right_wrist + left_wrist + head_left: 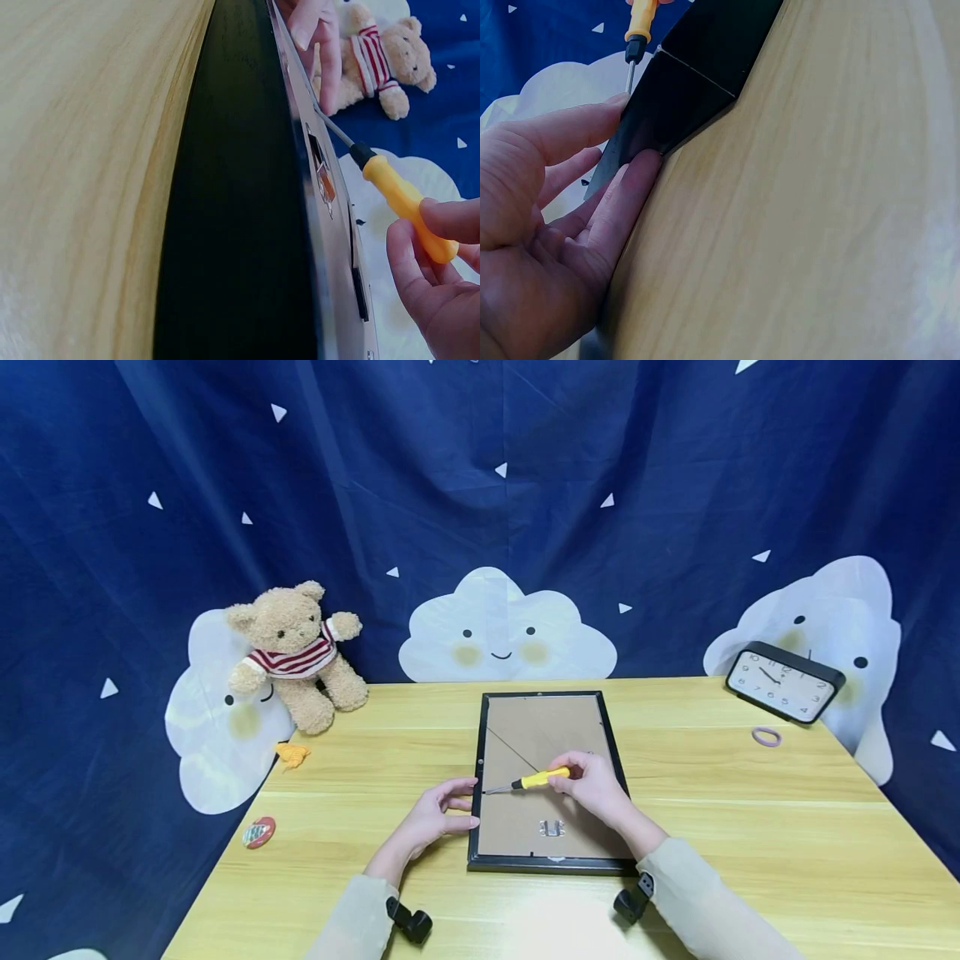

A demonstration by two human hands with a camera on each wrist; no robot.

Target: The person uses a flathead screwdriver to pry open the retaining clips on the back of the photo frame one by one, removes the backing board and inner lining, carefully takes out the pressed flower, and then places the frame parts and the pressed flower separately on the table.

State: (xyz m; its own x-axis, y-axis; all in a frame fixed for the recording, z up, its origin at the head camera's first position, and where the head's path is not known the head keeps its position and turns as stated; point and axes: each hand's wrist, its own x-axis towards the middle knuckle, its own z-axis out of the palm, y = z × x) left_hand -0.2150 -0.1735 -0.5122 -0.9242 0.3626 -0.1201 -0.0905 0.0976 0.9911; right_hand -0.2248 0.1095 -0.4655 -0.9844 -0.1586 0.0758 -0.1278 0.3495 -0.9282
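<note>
A black picture frame [551, 864] lies back up on the table, with its brown backing board [517, 835] showing. My right hand [596, 785] holds a screwdriver [542, 778] by its yellow handle, between thumb and fingers. The metal shaft slants down to the left, its tip at a small dark tab [483, 792] on the inner left edge of the frame. My left hand [435, 814] holds the frame's left side, thumb and fingers at the rail. In the left wrist view, the thumb [592, 124] and fingers [634, 180] lie against the black rail.
A metal hanger [552, 828] sits on the backing. A teddy bear [296, 652], an orange item [292, 754] and a round red badge [259, 832] are on the left. A clock [783, 683] and a purple ring [767, 737] lie right. A blue curtain [525, 527] hangs behind.
</note>
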